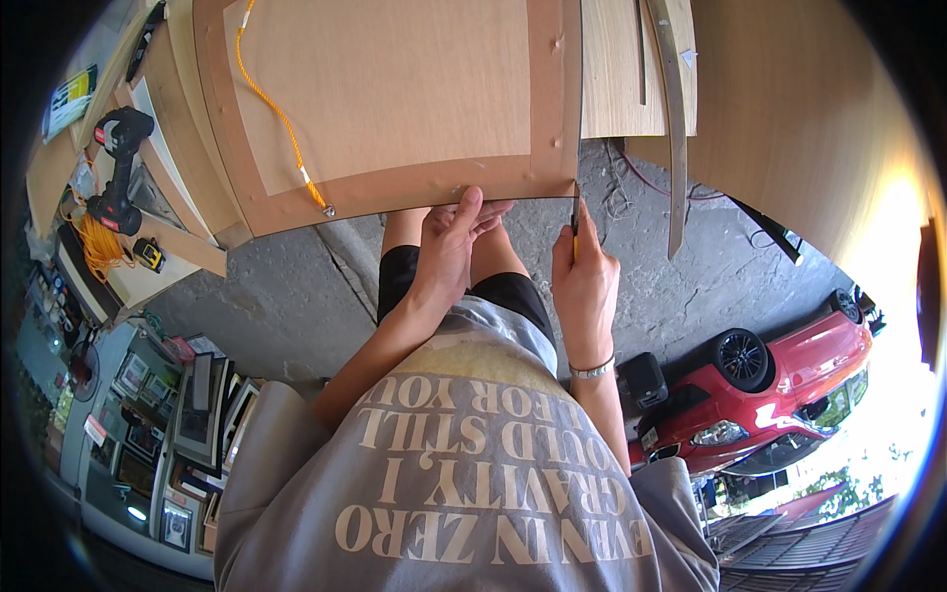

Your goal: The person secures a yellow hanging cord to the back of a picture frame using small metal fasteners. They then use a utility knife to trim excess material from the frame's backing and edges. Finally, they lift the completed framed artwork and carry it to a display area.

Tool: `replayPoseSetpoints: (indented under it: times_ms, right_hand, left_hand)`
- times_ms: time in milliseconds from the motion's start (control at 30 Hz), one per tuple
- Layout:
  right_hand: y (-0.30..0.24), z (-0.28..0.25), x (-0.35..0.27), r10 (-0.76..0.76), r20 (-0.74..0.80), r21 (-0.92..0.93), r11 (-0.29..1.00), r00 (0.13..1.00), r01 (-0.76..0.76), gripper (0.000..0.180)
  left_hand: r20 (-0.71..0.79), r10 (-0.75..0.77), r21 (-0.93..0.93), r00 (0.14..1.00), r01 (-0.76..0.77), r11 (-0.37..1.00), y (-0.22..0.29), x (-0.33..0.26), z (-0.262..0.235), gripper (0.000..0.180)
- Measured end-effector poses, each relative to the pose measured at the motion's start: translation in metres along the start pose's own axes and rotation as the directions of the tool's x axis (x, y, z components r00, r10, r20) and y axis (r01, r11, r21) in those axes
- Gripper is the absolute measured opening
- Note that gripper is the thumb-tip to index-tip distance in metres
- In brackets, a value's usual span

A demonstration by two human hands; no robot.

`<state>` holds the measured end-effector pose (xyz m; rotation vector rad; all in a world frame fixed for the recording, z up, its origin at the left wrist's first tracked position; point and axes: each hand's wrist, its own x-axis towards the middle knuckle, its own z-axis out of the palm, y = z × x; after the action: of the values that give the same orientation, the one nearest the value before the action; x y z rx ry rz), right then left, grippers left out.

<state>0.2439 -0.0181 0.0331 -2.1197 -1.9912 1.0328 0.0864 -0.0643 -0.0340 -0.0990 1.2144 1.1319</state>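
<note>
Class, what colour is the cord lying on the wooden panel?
The cord is orange-yellow; it shows best in the head view.

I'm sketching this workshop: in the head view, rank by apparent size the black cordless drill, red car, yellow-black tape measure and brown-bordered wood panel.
Largest to smallest:
Brown-bordered wood panel
Red car
Black cordless drill
Yellow-black tape measure

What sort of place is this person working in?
Probably a picture-framing workshop: there's a black cordless power tool, several rectangular picture frames, and a large brown-edged wooden panel.
</note>
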Motion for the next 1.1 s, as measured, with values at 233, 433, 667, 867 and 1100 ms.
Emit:
replayPoseSetpoints:
  times_ms: [233,433,667,867,1100]
  right_hand:
    - [0.014,0.007,-0.017,0.03,0.013,0.032,0.999,0.999,-0.03,0.039]
    - [0.026,-0.009,-0.05,0.07,-0.028,0.062,0.996,0.997,-0.068,0.027]
    - [0.027,-0.018,0.054,0.223,0.097,0.681,0.696,0.97,-0.228,0.013]
    - [0.013,-0.001,0.079,0.279,0.206,0.817,0.479,0.938,-0.322,0.009]
    - [0.01,0.005,0.086,0.299,0.208,0.854,0.409,0.931,-0.322,0.014]
  left_hand:
    - [-0.003,-0.008,-0.001,1.0,0.008,1.0,0.001,-0.001,0.001,0.033]
    - [-0.01,-0.01,0.104,1.0,0.011,0.995,0.002,0.002,-0.005,0.037]
    - [0.039,0.047,0.134,0.998,-0.052,0.99,0.002,0.004,-0.005,0.042]
    - [0.038,0.038,0.114,0.999,-0.043,0.993,0.0,0.006,-0.006,0.042]
    - [0.065,0.008,0.113,0.998,-0.016,0.993,-0.005,0.007,-0.008,0.051]
